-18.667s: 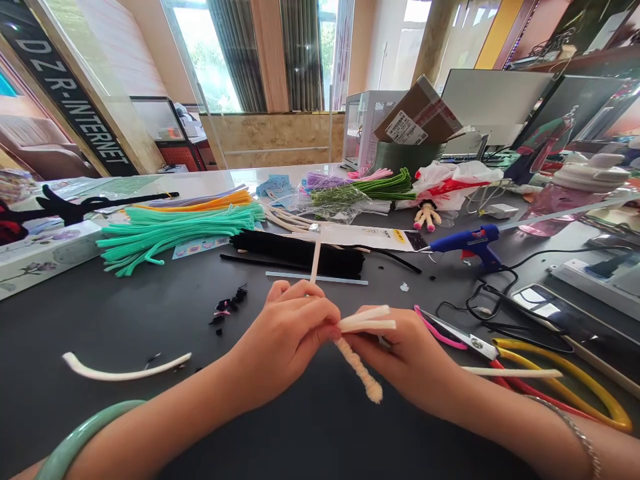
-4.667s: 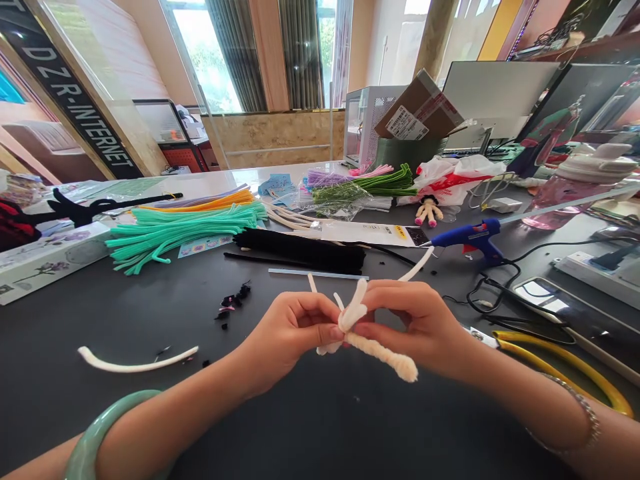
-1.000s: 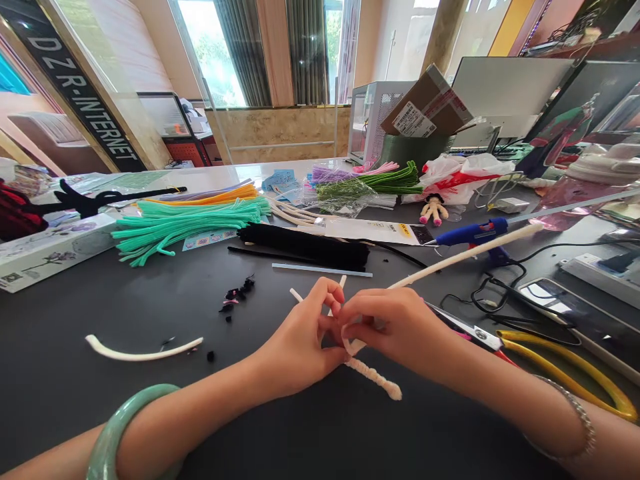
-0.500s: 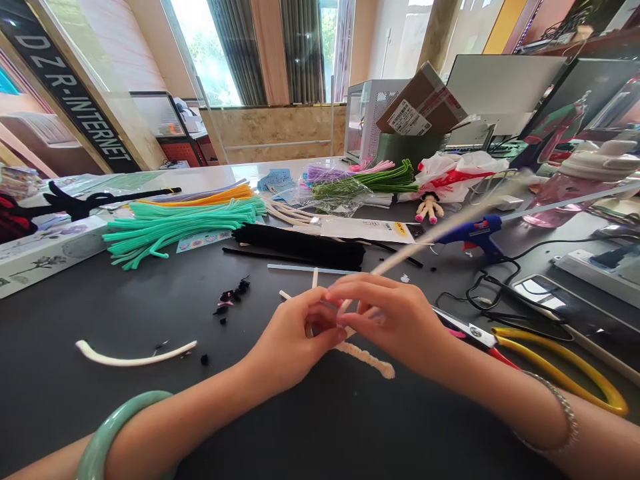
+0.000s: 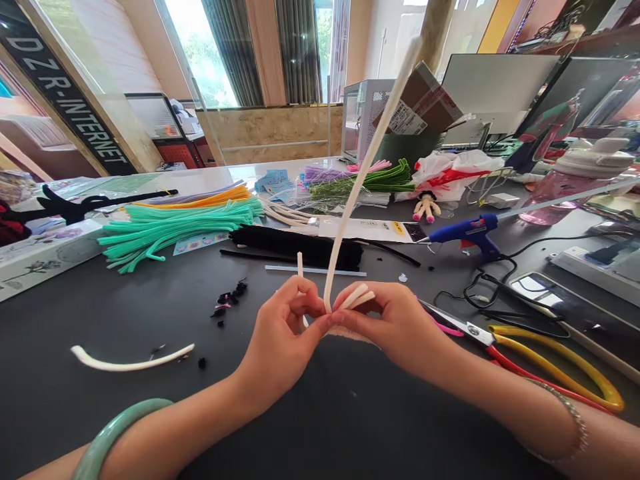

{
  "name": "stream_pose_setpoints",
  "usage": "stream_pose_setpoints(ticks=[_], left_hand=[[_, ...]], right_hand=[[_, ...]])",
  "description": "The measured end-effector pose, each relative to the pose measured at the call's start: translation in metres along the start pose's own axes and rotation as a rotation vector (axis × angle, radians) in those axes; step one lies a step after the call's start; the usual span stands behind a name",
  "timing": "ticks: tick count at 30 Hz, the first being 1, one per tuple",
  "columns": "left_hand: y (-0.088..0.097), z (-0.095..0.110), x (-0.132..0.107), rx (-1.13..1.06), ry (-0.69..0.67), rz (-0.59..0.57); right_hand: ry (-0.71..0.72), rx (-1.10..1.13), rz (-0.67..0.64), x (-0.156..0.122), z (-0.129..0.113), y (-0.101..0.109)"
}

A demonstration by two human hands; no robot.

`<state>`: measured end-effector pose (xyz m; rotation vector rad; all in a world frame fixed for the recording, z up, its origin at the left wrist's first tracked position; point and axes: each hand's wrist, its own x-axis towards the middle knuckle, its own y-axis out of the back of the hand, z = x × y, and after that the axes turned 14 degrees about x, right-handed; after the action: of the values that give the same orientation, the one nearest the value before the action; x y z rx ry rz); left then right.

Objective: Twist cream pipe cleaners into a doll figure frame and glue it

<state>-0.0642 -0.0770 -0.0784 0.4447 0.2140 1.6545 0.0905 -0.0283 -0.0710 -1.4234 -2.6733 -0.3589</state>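
Observation:
Between my two hands is a piece of bent cream pipe cleaners [image 5: 353,200], its one long stem rising up and slightly right past the table's far edge. My left hand [image 5: 287,333] pinches it from the left, thumb against forefinger, with a short stem end poking up behind the fingers. From the other side my right hand [image 5: 390,320] pinches the same piece, fingertips meeting the left ones. Two short cream ends stick out over the right fingers. A thicker twisted part shows below the fingertips; most of the join is hidden by my fingers.
Bundles of green [image 5: 185,227] and black pipe cleaners [image 5: 295,247] lie behind my hands. Scissors [image 5: 480,333] and a blue glue gun [image 5: 465,233] are at the right. A loose white strip [image 5: 133,363] and black scraps [image 5: 230,298] lie at the left. A small doll [image 5: 427,208] sits farther back.
The long stem has swung from leaning far right to nearly upright. My right hand has shifted its grip, and two short ends now show over its fingers.

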Motion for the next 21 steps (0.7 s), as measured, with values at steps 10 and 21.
stream_pose_setpoints(ticks=[10,21], left_hand=[[0.002,-0.003,0.003,0.050,0.058,-0.093],[0.010,0.002,0.008,0.099,-0.001,-0.302]], right_hand=[[0.133,-0.141,0.016,-0.002,-0.002,0.003],[0.352,-0.272,-0.032,-0.004,0.002,0.011]])
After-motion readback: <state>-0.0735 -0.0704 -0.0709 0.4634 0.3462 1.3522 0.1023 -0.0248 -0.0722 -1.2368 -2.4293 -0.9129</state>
